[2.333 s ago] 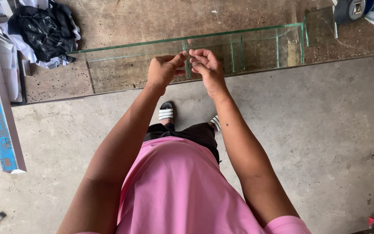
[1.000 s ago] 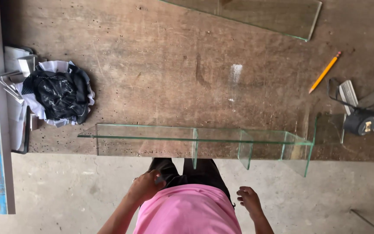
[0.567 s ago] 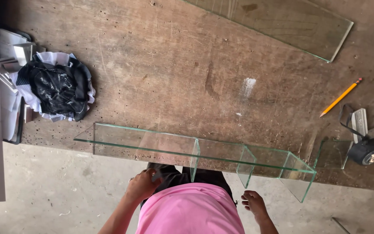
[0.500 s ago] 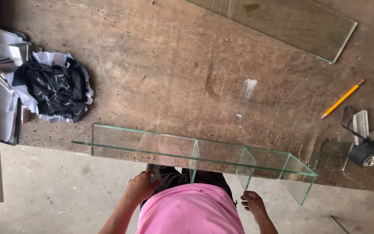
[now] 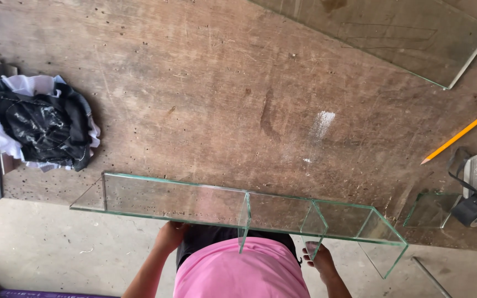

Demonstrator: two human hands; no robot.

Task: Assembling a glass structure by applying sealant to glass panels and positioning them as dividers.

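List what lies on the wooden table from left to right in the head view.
Black and white cloth bundle → long glass divider box → white powder smear → yellow pencil → black tape roll.

Left hand (image 5: 170, 236) and right hand (image 5: 319, 259) lowered, fingers loose.

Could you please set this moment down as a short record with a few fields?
surface: worn wooden workbench
near edge: long glass shelf unit with upright dividers, partly overhanging the bench edge
left hand: below the glass unit, seen through it; contact unclear
right hand: below the unit's right part, fingers spread; contact unclear
far right: flat glass sheet
right side: yellow pencil, small glass pane, tape roll
left side: black-and-white bundle of cloth
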